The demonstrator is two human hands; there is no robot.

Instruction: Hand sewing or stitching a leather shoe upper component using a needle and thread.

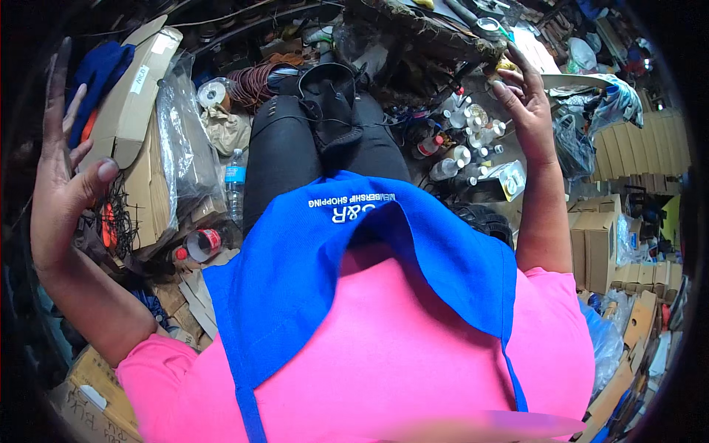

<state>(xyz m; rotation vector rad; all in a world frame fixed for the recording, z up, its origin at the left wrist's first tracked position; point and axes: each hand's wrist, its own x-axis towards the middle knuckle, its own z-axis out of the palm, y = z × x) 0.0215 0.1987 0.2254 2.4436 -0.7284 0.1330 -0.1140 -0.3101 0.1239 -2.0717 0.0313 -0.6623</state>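
My left hand [65, 166] is raised at the far left, fingers spread and thumb apart, holding nothing. It is nearest to a flattened cardboard box [131, 100] and a dark blue cloth [103, 70]. On the other side, my right hand [528, 107] is lifted beside the edge of a cluttered worktop [443, 33]. Its index finger points up and its thumb is apart, with nothing visible held. A round metal-rimmed item [489, 26] lies just past those fingertips. A blue apron [295, 251] covers my front, and a black pouch-like item [332, 111] rests between my legs.
Several plastic bottles [465, 140] stand right of my legs. At left are a blue-labelled bottle [235, 177], a red-labelled bottle [203, 242], a clear plastic sheet [181, 125] and a reddish-brown cord coil [255, 87]. Cardboard boxes [594, 240] are stacked at right.
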